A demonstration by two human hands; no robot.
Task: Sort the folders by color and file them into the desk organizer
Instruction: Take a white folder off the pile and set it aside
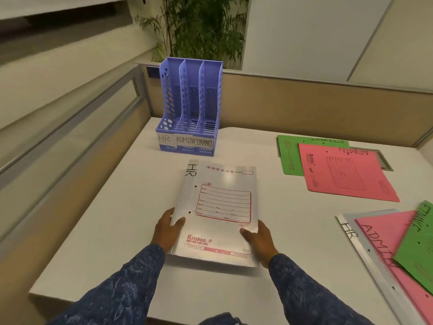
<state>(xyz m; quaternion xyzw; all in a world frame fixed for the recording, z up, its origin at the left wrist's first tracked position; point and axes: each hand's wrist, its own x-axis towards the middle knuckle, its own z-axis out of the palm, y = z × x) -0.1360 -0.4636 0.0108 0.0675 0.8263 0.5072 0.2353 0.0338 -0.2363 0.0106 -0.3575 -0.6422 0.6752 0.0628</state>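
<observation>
A white folder (220, 207) marked HR is held just above the desk in front of me. My left hand (167, 228) grips its left edge and my right hand (257, 238) grips its right edge. Behind it stands the blue desk organizer (187, 106) with three slots labelled HR, ADMIN and FINANCE; the slots look empty. At the right a pink ADMIN folder (346, 172) lies over a green folder (290, 156). At the near right, a green FINANCE folder (419, 245) lies on a pink ADMIN folder (384, 233), which lies on a white HR folder (365, 254).
The white desk (112, 226) is bounded by beige partition walls at the left and back. A metal cable hatch (384, 160) peeks out behind the pink folder. A potted plant (199, 26) stands beyond the partition.
</observation>
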